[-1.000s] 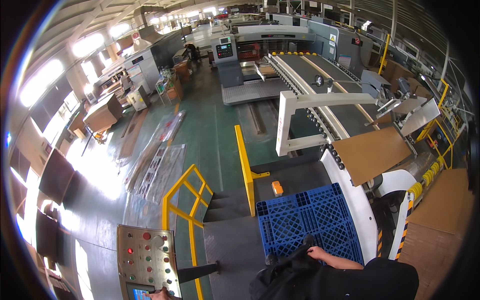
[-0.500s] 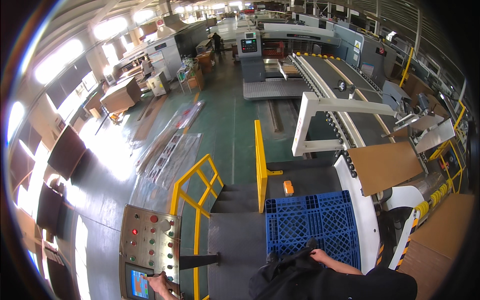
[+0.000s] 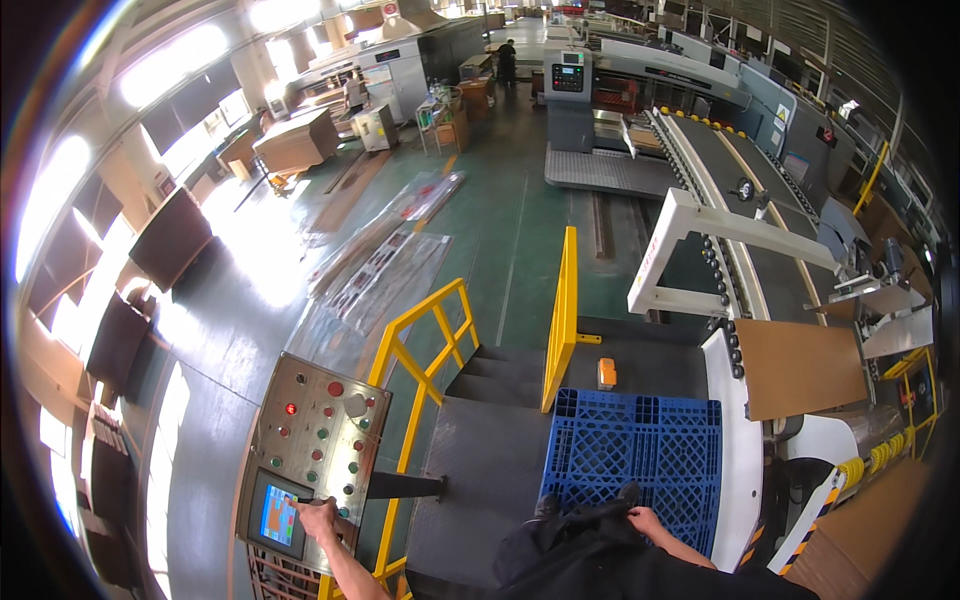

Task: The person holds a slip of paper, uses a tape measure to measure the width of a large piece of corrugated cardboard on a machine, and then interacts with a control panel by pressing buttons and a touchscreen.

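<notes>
My left hand [image 3: 318, 518] reaches to a touchscreen [image 3: 273, 515] at the lower left, its index finger stretched onto the right part of the display. Nothing is held in it. The screen sits in a metal control panel [image 3: 318, 425] with red and green buttons and a lit red lamp. My right hand [image 3: 645, 520] is low in front of my body, fingers curled at the edge of my black clothing [image 3: 590, 555]. I stand on a blue plastic pallet [image 3: 635, 440], the tips of my dark shoes showing.
Yellow railings [image 3: 432, 325] flank dark steps [image 3: 487, 385] beside the platform. An orange-and-white object [image 3: 607, 374] lies beyond the pallet. At right, a brown cardboard sheet [image 3: 800, 370] rests by a roller conveyor [image 3: 735, 190]. A distant person [image 3: 507, 62] stands in the aisle.
The view has swung left and down, so the scene sits farther right and more of the control panel shows. My left hand stays at the screen, and my right hand stays by the clothing.
</notes>
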Demonstrator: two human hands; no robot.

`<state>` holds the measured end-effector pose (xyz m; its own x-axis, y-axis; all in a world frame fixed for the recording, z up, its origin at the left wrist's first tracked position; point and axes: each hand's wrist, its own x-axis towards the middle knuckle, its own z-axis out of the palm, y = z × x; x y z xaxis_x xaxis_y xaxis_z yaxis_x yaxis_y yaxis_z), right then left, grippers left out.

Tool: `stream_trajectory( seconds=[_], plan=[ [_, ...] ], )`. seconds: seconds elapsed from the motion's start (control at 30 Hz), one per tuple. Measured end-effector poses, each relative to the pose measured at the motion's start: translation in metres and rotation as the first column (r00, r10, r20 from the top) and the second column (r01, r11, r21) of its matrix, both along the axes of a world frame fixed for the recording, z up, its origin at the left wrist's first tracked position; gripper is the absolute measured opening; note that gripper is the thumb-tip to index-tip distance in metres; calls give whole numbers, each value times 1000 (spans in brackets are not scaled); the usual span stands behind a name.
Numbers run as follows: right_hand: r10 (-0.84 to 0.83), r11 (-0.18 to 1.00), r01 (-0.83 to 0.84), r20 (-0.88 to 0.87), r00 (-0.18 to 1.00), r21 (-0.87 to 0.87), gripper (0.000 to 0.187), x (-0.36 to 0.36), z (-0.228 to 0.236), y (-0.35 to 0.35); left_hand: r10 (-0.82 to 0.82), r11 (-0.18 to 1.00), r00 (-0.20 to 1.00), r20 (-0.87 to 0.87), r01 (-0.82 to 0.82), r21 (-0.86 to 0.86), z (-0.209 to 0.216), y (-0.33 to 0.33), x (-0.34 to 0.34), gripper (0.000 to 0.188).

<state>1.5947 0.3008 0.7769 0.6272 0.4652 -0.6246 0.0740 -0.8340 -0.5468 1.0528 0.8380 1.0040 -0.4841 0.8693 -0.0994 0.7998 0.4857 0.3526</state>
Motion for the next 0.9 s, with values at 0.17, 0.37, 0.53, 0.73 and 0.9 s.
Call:
stream_trajectory(
  seconds=[0.17, 0.37, 0.53, 0.73, 0.9],
  plan=[
    [13, 999, -12, 28, 1000, -51, 36, -1, 5, 2, 19, 999, 1000, -8, -19, -34, 3, -1, 0, 132],
    [-4, 998, 4, 1, 1000, -69, 38, 0, 6, 5, 13, 999, 1000, -25, -14, -36, -2, 0, -4, 134],
    [-5, 997, 5, 0, 1000, -80, 38, 2, 8, 6, 27, 999, 999, -17, -27, -25, 2, -2, 0, 134],
    [-30, 997, 27, -38, 999, -76, 38, 3, 6, 6, 34, 999, 999, -18, -35, -16, 2, -2, 0, 134],
    [-23, 997, 21, -22, 999, -79, 40, 2, 14, 12, 30, 1000, 999, -13, -30, -7, 5, -4, 2, 134]
  ],
)
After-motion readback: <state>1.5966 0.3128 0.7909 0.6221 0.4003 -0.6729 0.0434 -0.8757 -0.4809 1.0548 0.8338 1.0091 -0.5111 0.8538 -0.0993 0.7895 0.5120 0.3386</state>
